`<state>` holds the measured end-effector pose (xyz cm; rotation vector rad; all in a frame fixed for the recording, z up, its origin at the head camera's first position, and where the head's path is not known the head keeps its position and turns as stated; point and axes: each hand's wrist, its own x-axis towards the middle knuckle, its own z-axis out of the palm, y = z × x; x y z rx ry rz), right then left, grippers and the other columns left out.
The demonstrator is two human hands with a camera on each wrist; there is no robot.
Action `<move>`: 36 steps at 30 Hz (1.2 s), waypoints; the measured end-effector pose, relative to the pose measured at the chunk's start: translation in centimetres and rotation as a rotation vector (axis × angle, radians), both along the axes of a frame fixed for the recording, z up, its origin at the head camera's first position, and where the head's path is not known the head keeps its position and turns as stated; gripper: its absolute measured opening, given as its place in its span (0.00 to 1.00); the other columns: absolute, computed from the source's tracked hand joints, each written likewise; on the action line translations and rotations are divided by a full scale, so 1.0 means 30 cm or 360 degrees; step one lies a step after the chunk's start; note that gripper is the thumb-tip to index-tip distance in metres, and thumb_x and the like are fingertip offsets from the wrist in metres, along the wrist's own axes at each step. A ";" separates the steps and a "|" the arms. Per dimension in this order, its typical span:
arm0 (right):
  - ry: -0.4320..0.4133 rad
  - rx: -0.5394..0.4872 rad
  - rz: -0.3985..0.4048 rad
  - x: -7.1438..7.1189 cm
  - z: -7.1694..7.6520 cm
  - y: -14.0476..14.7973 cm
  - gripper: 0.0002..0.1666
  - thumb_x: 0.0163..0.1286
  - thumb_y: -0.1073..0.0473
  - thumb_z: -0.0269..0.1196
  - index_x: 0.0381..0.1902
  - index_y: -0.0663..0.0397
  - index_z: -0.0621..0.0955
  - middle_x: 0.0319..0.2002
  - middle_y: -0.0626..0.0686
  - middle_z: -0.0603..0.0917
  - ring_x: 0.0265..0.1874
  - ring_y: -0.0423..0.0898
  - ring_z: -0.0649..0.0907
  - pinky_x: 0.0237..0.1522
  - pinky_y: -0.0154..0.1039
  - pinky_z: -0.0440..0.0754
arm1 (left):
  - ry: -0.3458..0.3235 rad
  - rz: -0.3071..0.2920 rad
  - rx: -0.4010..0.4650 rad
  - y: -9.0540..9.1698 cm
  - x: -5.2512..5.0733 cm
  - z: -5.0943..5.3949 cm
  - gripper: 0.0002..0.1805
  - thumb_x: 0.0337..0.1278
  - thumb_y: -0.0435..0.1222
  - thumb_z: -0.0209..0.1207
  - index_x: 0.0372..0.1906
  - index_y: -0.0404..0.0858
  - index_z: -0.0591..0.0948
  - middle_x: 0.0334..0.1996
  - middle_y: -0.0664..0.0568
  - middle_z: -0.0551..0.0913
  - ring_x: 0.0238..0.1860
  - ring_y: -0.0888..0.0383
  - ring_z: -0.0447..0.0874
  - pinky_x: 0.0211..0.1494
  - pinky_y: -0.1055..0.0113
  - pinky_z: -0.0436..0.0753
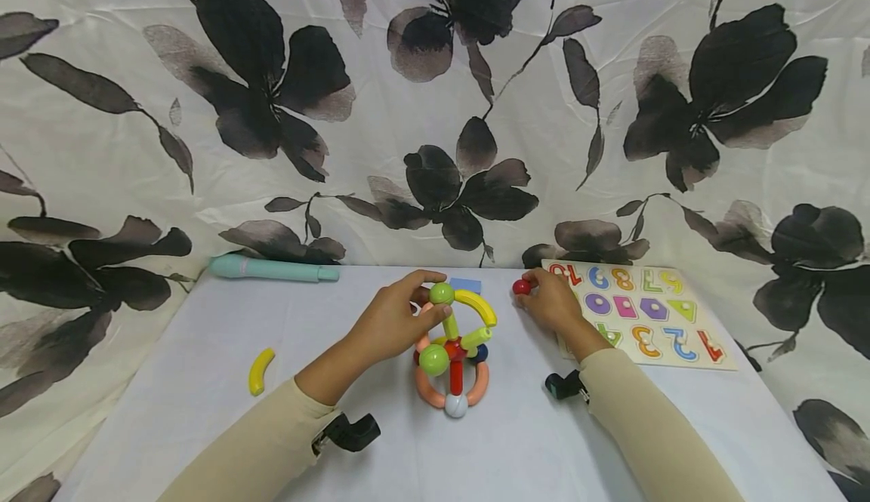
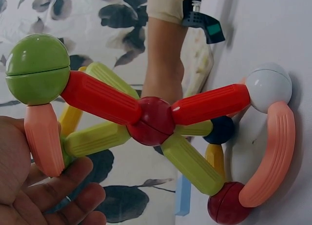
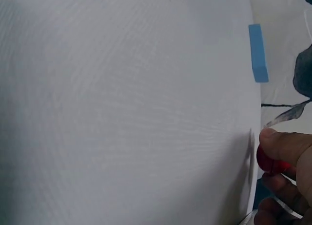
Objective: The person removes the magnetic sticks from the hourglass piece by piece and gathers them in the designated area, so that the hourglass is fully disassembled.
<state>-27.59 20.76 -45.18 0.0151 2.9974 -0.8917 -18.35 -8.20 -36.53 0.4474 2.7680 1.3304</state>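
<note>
So, nearest first: two beige sleeves (image 1: 251, 441) are slanting in from the bottom corners, each wrist wearing a black camera mount (image 1: 353, 432). A loose yellow curved piece (image 1: 261, 371) is lying off to the left, well apart from the ball-and-stick frame (image 1: 457, 377), which is standing mid-table with its white ball (image 1: 456, 406) sitting lowest and nearest.

The left hand (image 1: 401, 319) is angling up and inward, and its fingers are gripping the top of the frame: thumb and index are bracketing the upper green ball (image 1: 442, 294), while in the left wrist view the other fingers are curling by a peach stick (image 2: 44, 137).

The right arm is leaning inward too, with the right hand (image 1: 553, 304) pinching a red ball (image 1: 521, 287) between thumb and fingers, just beside the number board (image 1: 654, 351). Can't tell if that hand is actually touching the board, tbh.

Further back, a blue block (image 1: 466, 285) is lying behind the frame, a teal wand (image 1: 272, 269) is lying along the far left edge, and a floral cloth (image 1: 381, 109) is hanging behind everything.
</note>
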 end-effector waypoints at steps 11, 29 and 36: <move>0.0034 0.0012 0.0032 0.001 -0.009 0.009 0.32 0.65 0.56 0.74 0.63 0.62 0.77 0.54 0.62 0.83 0.53 0.59 0.79 0.58 0.55 0.77 | 0.0006 0.0003 0.0012 -0.006 -0.002 -0.011 0.27 0.65 0.45 0.68 0.67 0.47 0.78 0.46 0.54 0.87 0.45 0.55 0.85 0.45 0.57 0.84; 0.0263 -0.0347 0.0462 0.285 0.117 -0.092 0.27 0.63 0.61 0.75 0.60 0.54 0.80 0.52 0.52 0.85 0.52 0.56 0.82 0.54 0.51 0.82 | 0.0018 -0.0028 0.0124 -0.025 0.006 -0.014 0.23 0.69 0.45 0.66 0.65 0.50 0.79 0.43 0.56 0.87 0.41 0.56 0.82 0.39 0.60 0.82; 0.0113 -0.0640 0.0539 0.385 0.104 -0.156 0.24 0.64 0.63 0.73 0.57 0.50 0.80 0.47 0.47 0.84 0.46 0.52 0.84 0.48 0.44 0.85 | -0.0005 -0.0022 0.0140 -0.023 0.006 -0.016 0.23 0.68 0.45 0.66 0.65 0.51 0.79 0.41 0.57 0.86 0.41 0.56 0.84 0.39 0.60 0.82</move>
